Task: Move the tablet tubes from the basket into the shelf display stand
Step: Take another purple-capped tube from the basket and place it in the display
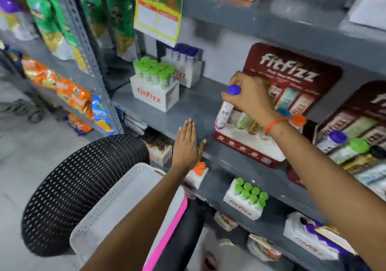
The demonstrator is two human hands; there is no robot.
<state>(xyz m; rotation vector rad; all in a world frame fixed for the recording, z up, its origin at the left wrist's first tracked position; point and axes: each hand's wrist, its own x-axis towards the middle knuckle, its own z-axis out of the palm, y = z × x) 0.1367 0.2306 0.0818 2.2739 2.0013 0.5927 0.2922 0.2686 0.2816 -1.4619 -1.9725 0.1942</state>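
My right hand (pixel 249 97) grips a white tablet tube with a purple cap (pixel 225 109) by its top, with the tube's lower end in the leftmost slot of the dark red fitfizz display stand (pixel 250 145) on the grey shelf. Other tubes stand in the slots beside it, one with an orange cap (pixel 298 119). My left hand (pixel 187 143) lies flat and open on the shelf's front edge, holding nothing. The white perforated basket (pixel 108 203) sits below my left forearm; its inside is partly hidden by the arm and I see no tubes in it.
A second fitfizz stand (pixel 355 145) with tubes stands to the right. White fitfizz boxes of green-capped tubes (pixel 154 82) and purple-capped tubes (pixel 186 65) sit further back on the shelf. A black mesh stool (pixel 79 187) stands left of the basket. Snack bags fill the left rack.
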